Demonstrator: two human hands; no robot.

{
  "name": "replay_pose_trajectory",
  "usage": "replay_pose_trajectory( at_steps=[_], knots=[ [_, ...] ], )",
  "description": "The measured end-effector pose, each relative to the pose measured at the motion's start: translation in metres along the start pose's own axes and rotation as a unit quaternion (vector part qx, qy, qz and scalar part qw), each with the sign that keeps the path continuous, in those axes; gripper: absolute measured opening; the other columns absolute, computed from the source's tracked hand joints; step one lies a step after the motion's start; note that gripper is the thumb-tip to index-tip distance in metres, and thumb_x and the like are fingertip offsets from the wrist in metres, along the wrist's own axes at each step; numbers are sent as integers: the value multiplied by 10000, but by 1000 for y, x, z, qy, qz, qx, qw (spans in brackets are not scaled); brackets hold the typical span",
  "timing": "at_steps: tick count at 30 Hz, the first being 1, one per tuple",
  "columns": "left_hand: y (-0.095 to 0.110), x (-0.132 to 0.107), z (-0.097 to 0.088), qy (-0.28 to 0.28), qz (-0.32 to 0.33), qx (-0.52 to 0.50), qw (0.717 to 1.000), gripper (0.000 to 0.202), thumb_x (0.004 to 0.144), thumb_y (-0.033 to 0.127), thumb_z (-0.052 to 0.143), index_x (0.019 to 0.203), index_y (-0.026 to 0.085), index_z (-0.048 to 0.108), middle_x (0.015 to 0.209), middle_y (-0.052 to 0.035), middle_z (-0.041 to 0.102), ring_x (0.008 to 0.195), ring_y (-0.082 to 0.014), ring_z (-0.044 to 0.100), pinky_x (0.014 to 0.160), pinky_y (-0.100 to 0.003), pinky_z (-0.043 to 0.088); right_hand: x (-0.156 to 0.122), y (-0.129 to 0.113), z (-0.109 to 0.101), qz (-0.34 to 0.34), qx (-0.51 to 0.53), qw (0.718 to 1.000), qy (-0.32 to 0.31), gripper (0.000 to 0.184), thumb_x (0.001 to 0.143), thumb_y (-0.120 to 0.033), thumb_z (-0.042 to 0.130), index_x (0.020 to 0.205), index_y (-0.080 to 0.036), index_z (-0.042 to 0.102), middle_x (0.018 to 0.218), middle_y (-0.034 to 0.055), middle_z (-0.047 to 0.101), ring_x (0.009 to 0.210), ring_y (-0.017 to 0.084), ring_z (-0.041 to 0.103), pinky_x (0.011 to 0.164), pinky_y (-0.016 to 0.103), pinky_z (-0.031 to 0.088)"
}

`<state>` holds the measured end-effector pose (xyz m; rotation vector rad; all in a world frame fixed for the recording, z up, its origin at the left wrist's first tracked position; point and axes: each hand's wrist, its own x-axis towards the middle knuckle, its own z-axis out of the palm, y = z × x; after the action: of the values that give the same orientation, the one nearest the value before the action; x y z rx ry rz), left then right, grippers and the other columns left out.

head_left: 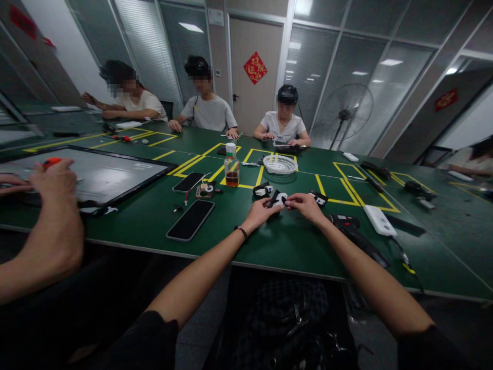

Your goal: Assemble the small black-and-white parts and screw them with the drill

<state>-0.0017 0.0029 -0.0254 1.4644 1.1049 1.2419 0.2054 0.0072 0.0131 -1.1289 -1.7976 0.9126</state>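
Note:
In front of me, a small black-and-white plastic part (pixel 279 198) is held just above the green table. My left hand (pixel 260 214) is closed on its left side, with thumb and fingers pinching it. My right hand (pixel 307 206) pinches the right edge; any smaller piece between those fingertips is too small to make out. A similar black-and-white part (pixel 263 190) lies just beyond my left hand. Another one (pixel 319 198) rests behind my right hand, partly hidden by it.
Left of my hands lie a large phone (pixel 190 220), a smaller phone (pixel 188 182) and a small motor-like assembly (pixel 205 190). A bottle (pixel 231 172) and white basket (pixel 280 164) stand beyond. Rightward are a black power tool (pixel 348 222) and white power bank (pixel 379 220). A co-worker's hand (pixel 52 180) works over a panel (pixel 103 172).

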Motion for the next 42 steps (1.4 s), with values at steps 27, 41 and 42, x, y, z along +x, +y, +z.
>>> replay_pose_trajectory(
  at_steps=[27,41,42],
  knots=[
    [-1,1,3,11,-17,27,999,611,613,467,816,1107,134,679,1047,-141,711,969,-255,662,892,-358,489,-34,-18,-4,-103,-210,972,34,232,902,-310,544,1005,-199,719,986,75,693,924,209,621,878,323,457],
    [2,-2,3,2,-22,41,999,593,627,498,800,1091,147,682,1055,-135,710,956,-255,657,875,-352,481,-94,-36,-9,-115,-266,948,-134,231,931,-258,541,1109,-229,685,1040,69,707,941,216,649,870,331,468],
    [2,-2,3,1,-21,40,999,592,626,498,800,1088,147,683,1056,-133,710,959,-254,656,876,-349,480,-95,-34,-7,-124,-282,940,-145,251,935,-250,538,1143,-230,675,1053,74,703,957,218,647,876,331,467]
  ],
)
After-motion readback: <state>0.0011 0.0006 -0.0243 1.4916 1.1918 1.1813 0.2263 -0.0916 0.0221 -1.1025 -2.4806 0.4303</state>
